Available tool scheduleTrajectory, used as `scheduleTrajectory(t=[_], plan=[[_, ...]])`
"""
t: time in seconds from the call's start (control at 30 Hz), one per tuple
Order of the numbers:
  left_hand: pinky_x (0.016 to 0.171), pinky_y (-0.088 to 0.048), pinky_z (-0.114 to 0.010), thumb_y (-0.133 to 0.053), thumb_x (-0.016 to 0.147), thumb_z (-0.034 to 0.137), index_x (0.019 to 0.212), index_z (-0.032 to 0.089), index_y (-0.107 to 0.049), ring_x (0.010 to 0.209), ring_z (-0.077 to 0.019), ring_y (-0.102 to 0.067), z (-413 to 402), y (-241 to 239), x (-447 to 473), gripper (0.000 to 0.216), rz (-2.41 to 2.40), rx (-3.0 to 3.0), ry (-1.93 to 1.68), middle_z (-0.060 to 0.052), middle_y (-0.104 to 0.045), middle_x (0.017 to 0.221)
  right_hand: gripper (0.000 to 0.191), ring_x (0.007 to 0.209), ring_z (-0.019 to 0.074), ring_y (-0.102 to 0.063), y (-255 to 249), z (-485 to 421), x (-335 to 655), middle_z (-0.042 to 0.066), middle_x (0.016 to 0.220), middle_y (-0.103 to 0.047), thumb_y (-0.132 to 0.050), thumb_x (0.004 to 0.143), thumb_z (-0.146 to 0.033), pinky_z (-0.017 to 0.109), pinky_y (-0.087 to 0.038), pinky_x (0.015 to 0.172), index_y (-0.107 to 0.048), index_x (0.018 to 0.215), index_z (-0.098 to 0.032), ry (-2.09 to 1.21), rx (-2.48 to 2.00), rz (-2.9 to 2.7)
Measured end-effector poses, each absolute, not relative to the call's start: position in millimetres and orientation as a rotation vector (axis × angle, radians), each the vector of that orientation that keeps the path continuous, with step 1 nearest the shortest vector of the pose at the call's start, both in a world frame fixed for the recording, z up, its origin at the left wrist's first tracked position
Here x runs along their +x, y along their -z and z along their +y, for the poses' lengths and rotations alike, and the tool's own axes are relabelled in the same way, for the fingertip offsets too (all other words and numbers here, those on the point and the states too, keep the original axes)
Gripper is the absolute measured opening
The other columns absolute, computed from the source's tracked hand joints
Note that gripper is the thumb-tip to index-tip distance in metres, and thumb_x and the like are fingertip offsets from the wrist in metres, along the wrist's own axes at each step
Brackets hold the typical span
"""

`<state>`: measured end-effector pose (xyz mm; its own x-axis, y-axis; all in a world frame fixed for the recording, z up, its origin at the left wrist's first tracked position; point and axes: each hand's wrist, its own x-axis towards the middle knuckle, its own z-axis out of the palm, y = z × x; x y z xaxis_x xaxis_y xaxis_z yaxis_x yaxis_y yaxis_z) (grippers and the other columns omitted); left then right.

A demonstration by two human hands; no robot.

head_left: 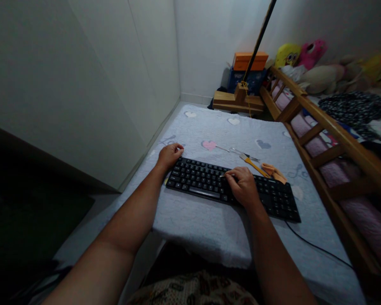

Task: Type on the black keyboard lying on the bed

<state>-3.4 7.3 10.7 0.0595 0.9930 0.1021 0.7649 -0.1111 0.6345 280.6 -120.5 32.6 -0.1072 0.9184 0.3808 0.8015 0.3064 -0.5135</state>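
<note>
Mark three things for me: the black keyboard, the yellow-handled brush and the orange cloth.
Black keyboard [203, 177], head view: on the letter keys.
Yellow-handled brush [254, 165], head view: on the handle.
Orange cloth [274, 172], head view: about the middle of its crumpled top.

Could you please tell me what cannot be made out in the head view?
All in the head view:
Most of the slim pale item: covered by the right hand.
Part of the keyboard: beneath that same hand.
Key lettering: too small to read.
Far end of the cable: out of sight past the table.
</note>
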Motion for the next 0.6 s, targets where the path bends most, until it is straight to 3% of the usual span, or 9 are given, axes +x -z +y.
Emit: scheduleTrajectory(t=[0.6], plan=[[0.060,-0.035,-0.027,-0.051,0.080,0.039,0.095,0.019,-0.071,0.065,-0.0151,-0.055,7.9,-7.5,-4.7,0.031,1.751,1.942,-0.757,-0.001,-0.063,0.071,0.015,0.086,0.0219,-0.054,-40.8,-126.9,279.5,0.004,0.078,-0.065,-0.053,0.086,-0.022,0.038,-0.038,0.083,-0.063,0.075,-0.022,-0.279,-1.497,-1.956]])
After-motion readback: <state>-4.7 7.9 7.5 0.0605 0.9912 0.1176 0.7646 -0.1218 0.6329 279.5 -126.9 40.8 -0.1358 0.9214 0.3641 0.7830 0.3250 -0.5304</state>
